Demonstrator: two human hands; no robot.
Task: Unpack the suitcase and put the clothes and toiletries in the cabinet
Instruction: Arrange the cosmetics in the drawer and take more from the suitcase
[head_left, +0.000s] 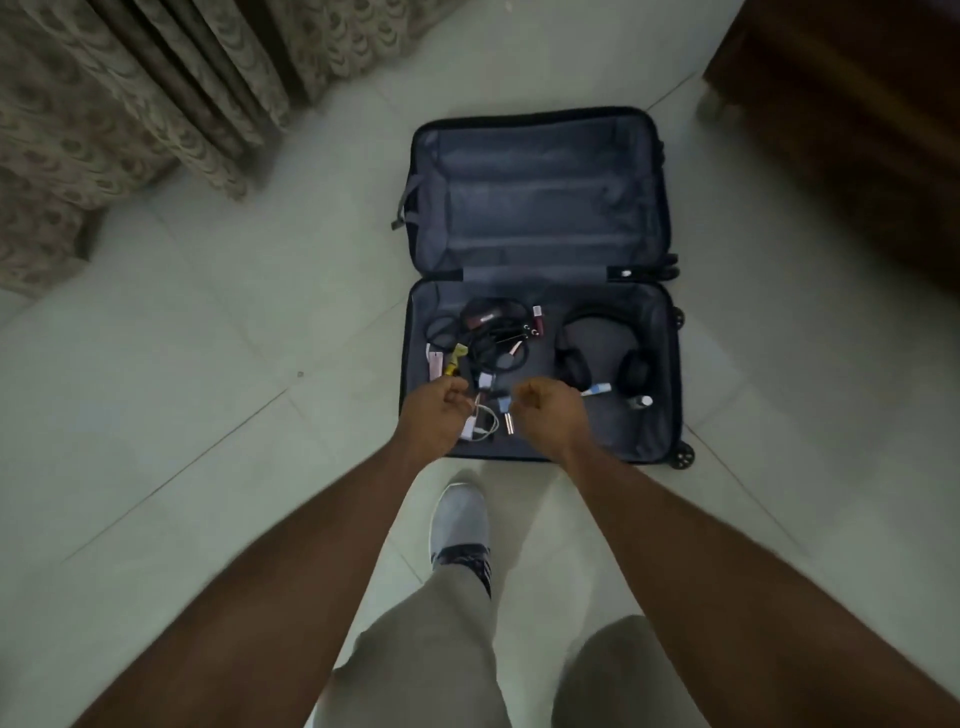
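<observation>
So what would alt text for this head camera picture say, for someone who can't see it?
A person's left hand and right hand reach over an open suitcase on a tiled floor; its near half holds cables, headphones and small toiletries, its far half looks empty.

I'm in a bedroom at home: patterned curtains (130, 98), pale floor tiles (218, 364), dark wooden furniture (852, 114).
</observation>
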